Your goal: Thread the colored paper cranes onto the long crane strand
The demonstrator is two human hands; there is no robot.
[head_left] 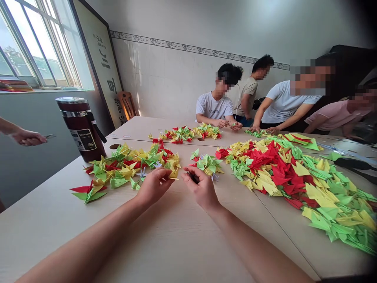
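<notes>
My left hand (154,184) is closed, thumb and fingertips pinching a yellow folded paper crane (174,174). Across a small gap, my right hand (203,188) is curled round a small dark tool (193,177); its kind is mostly hidden by the fingers. Just beyond my left hand spreads a pile of red, yellow and green paper cranes (123,167). A smaller cluster of cranes (209,163), mostly green, lies behind my right hand. One red and green crane (88,193) rests at the near left of that larger pile.
A dark red vacuum flask (81,129) stands on the table (182,239) at left. To the right lies a large heap of paper cranes (282,169). Several people sit or lean across the table. At the left edge, another person's hand (29,137) holds a small metal tool.
</notes>
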